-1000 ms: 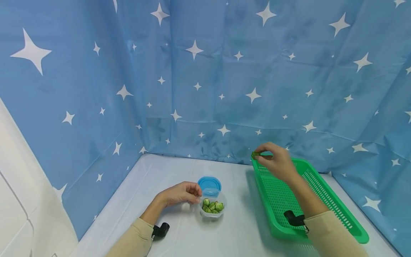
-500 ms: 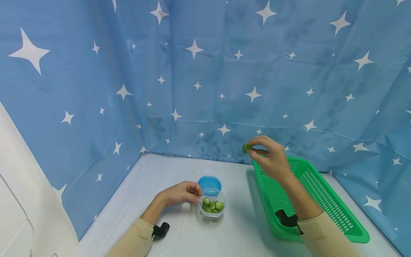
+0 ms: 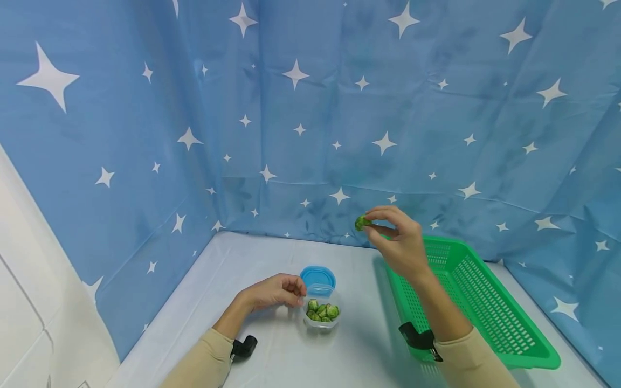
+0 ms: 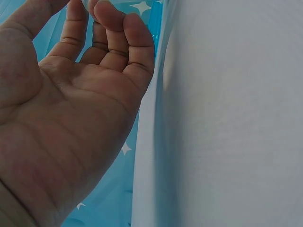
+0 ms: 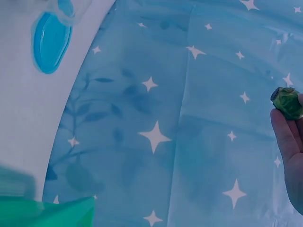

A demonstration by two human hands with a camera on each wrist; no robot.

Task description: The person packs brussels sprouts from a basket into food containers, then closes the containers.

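Between thumb and fingers of my right hand (image 3: pixel 400 240) is a Brussels sprout (image 3: pixel 361 222), held up left of the green basket (image 3: pixel 504 280). The right wrist view shows the same sprout (image 5: pixel 287 102) at its right edge, cut stem facing outward. My left hand (image 3: pixel 274 291) pinches the left rim of a small clear plastic container (image 3: pixel 322 324); in the left wrist view only a sliver of clear plastic shows at the fingertips of that hand (image 4: pixel 80 90). Several Brussels sprouts (image 3: pixel 322 311) lie in the container.
Behind the container a round blue lid (image 3: pixel 317 277) lies on the white tabletop (image 3: pixel 271 355). The perforated basket takes up the right side, partly hidden by my right forearm. A blue star-patterned curtain (image 3: pixel 310 129) hangs along the back and left.
My right hand has moved left with the sprout, away from above the basket's far left corner. The left hand and the container have stayed in place.
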